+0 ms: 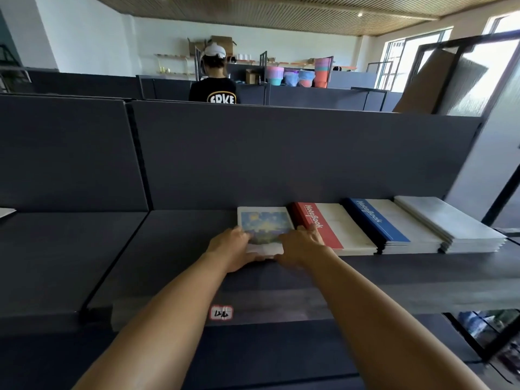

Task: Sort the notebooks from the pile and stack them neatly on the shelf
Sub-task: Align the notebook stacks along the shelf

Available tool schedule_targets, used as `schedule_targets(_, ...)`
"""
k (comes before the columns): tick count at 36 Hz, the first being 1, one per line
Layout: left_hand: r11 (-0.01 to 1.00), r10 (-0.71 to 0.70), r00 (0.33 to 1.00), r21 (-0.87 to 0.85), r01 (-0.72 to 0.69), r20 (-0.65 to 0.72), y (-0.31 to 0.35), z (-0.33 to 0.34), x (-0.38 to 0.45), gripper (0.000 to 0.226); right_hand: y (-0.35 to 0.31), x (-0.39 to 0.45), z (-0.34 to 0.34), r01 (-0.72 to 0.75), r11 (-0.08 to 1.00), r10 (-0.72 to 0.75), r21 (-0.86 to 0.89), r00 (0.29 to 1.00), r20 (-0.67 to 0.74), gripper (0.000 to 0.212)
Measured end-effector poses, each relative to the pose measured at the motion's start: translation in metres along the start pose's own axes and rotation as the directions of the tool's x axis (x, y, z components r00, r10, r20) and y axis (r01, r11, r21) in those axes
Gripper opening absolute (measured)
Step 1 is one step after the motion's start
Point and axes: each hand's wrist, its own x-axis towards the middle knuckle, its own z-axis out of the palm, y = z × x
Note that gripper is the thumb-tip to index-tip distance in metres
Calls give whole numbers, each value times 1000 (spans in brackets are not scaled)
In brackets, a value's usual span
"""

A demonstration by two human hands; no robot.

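Head view, both hands (229,250) seemingly squaring painted notebook (264,220)

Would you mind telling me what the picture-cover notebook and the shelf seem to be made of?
Picture-cover notebook: paper pages under a lightly glossy printed card cover, judging by the white page edges and soft sheen. Shelf: probably matte dark laminated board; flat and non-reflective, though metal cannot be ruled out.

Two bare forearms reach in from the bottom of the view, with no sleeves showing anywhere along them. The left hand (235,246) carries no ring, watch or glove, and its wrist is plain. The right hand (302,244) is just as unadorned, with no band or strap behind it. Both arms are slim and smooth, uncovered right up to the frame edge.
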Motion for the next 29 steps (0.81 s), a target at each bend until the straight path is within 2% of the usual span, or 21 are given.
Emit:
schedule_targets(4, 1000, -18, 1000, -4, 18, -6, 3, 3, -4, 63, -5, -2, -4, -25, 999, 23, 35, 998, 67, 56)
schedule_targets(7, 1000, -15, 1000, -7, 15, 25, 3, 4, -8, 66, -7, -5, -3, -52, 994, 49, 91, 998, 43, 54)
schedule_targets(10, 999, -39, 999, 4, 39, 35, -3, 4, -17, 71, -9, -9, 2, -47, 987, 55, 152, 997, -52, 48)
schedule_targets(14, 993, -120, 992, 15, 120, -32, -20, 0, -36, 68, -16, -10, 8, 3, 975, 46, 220, 975, -219, 47)
schedule_targets(19, 971, -236, 967, 19, 239, -95, -48, -10, -68, 67, -41, -11, 8, 107, 962, -28, 249, 953, -302, 48)
schedule_targets(29, 892, -438, 886, 49, 450, -151, -130, -34, -153, 67, -138, -2, -17, 330, 924, -263, 193, 916, -303, 43)
